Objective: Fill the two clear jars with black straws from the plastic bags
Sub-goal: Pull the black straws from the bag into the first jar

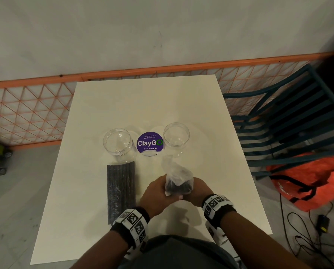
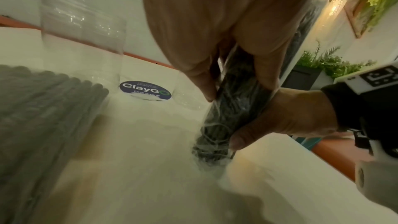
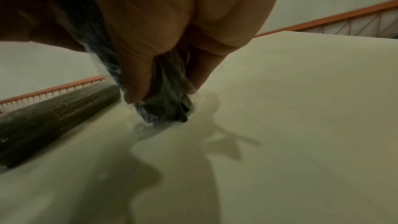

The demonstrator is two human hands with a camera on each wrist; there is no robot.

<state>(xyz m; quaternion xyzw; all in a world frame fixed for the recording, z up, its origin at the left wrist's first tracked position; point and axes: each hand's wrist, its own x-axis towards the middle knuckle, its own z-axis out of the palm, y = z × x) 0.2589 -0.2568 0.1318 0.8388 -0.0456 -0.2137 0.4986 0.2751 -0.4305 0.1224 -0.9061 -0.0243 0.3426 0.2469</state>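
We are gripping one bag of straws [image 1: 178, 182] upright in both hands, left [image 1: 158, 193] and right [image 1: 196, 191] (jars [image 1: 118, 142] unfilled); next, we judge, opening it.

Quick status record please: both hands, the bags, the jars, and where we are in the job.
left hand: grips the held bag
right hand: grips the same bag
held bag: upright above the table, black straws inside
second bag: flat on the table, full of straws
left jar: upright, empty
right jar: upright, empty
progress: no straws in either jar yet
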